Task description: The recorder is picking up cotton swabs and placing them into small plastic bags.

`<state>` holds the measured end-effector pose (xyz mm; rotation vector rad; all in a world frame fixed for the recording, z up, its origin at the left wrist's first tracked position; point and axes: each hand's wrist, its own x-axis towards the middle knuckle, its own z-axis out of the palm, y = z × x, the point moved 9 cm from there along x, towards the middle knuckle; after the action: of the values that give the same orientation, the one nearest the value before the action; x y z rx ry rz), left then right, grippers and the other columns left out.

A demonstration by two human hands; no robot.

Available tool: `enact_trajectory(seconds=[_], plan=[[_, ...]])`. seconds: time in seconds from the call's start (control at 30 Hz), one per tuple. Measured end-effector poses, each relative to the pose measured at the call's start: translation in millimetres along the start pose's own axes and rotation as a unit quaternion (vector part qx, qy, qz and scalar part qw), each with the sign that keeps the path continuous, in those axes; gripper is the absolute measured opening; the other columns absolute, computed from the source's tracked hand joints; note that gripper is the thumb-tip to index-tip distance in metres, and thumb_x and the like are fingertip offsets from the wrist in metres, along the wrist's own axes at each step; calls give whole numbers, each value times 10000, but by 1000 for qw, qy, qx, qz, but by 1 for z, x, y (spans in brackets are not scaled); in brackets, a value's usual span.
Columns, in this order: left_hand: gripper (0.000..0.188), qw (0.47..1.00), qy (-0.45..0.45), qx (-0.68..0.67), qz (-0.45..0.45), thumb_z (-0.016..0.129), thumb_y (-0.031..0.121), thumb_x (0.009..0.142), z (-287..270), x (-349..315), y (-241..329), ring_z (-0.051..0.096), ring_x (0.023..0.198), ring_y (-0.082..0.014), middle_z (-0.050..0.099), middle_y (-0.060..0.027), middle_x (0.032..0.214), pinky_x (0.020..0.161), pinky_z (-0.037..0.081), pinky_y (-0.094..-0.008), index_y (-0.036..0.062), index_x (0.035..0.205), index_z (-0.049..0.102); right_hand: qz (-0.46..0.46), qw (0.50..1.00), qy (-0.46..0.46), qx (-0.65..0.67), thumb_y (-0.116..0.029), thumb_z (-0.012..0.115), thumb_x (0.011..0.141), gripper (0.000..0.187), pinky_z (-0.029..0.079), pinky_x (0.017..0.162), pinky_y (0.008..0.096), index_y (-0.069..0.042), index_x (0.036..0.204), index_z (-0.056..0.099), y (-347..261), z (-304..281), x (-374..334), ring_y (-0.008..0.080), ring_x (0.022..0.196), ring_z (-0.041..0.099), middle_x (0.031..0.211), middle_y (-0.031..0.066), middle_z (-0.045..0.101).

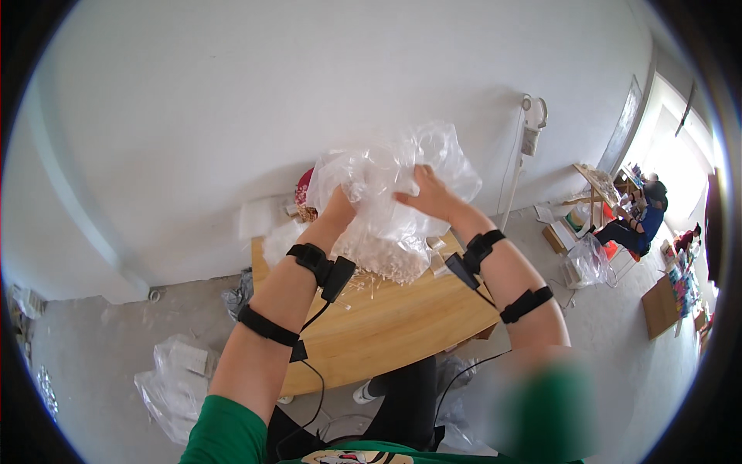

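Note:
A large clear plastic bag (379,174) is lifted over the far side of a wooden table (363,325). My left hand (338,210) is closed on the bag's left part, its fingertips partly covered by the film. Against the bag's right part lies my right hand (433,199), with thumb and fingers spread. Beneath the bag is a heap of thin white sticks (398,264) that look like cotton swabs, a few scattered toward me. Part of the heap is hidden behind the film.
A red patterned object (303,189) stands behind my left hand. Another plastic bag (174,379) lies on the floor at left. A white stand (512,178) leans near the wall. At far right a person (645,220) sits by another table, with cardboard boxes (666,305) nearby.

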<state>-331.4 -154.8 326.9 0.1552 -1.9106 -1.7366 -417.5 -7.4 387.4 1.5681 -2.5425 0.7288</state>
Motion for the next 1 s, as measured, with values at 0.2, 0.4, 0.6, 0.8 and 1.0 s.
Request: enact_trajectory(seconds=[0.2,0.4,0.6,0.8,1.0], plan=[[345,1000,-7,4,17,595,252,931,0,1,22,584,1004,-153,637,-58,1080,785,500,-303,43,1204,617,-5,1000,1,6,-469,782,725,940,436,1029,462,120,1320,354,-34,16,0,480,1258,456,1393,331,355],[473,989,12,144,41,528,383,987,-9,-11,75,566,971,-156,645,-98,1081,819,477,-337,-37,1192,597,-49,987,156,1,-110,620,833,321,492,869,507,20,1091,481,-58,-18,29,477,1030,570,1154,255,543],[408,989,34,144,19,473,298,1022,-58,-58,45,616,1068,-196,639,-119,1206,886,478,-314,-18,1266,558,-61,971,229,-8,-43,530,854,180,484,842,513,-24,1031,510,-61,-46,61,456,1016,568,1072,233,584],[320,987,95,2,-129,461,259,1040,-126,-176,-62,630,1055,-133,643,-49,1190,867,493,-282,46,1240,591,-27,950,299,-86,-70,531,859,198,494,852,500,-39,1055,539,-55,-98,91,428,1022,585,1073,223,604],[334,972,125,55,-190,500,223,1009,-147,-235,-175,636,1032,-180,629,-87,1199,864,497,-300,71,1299,565,-48,924,348,-154,-76,526,868,290,501,876,475,-57,1154,572,-67,-153,123,409,1059,589,1123,220,616]])
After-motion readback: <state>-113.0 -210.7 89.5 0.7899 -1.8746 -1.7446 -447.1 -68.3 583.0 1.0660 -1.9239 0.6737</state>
